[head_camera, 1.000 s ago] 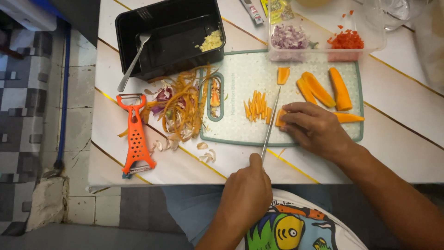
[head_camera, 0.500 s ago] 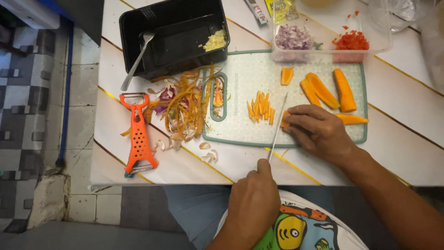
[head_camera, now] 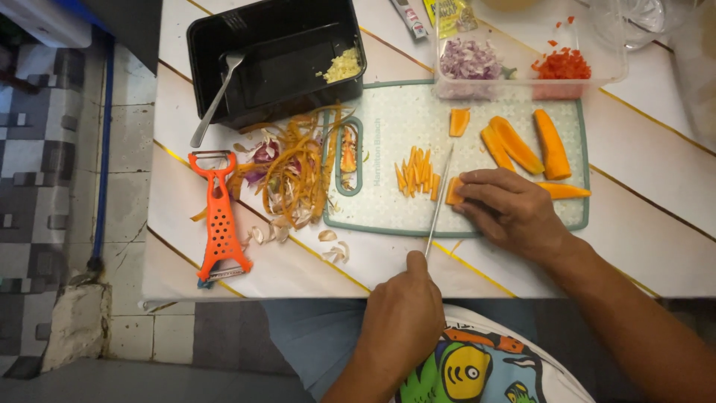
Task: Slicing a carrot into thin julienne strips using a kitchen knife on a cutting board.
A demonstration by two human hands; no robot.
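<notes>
I have my left hand (head_camera: 403, 317) closed around the handle of a knife (head_camera: 438, 198), its blade lying on the cutting board (head_camera: 388, 209) against a carrot piece (head_camera: 454, 191). My right hand (head_camera: 511, 209) presses that piece down, fingers curled over it. Thin carrot sticks (head_camera: 416, 169) lie just left of the blade (bigger carrot slices (head_camera: 522, 143) wait further back). An orange peeler (head_camera: 218, 218) sits beside the peelings (head_camera: 294, 168).

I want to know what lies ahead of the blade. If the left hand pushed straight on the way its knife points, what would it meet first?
Probably the clear container at the board's far edge: the left hand aims the knife up the cutting board, between the carrot sticks and the held carrot piece.
</notes>
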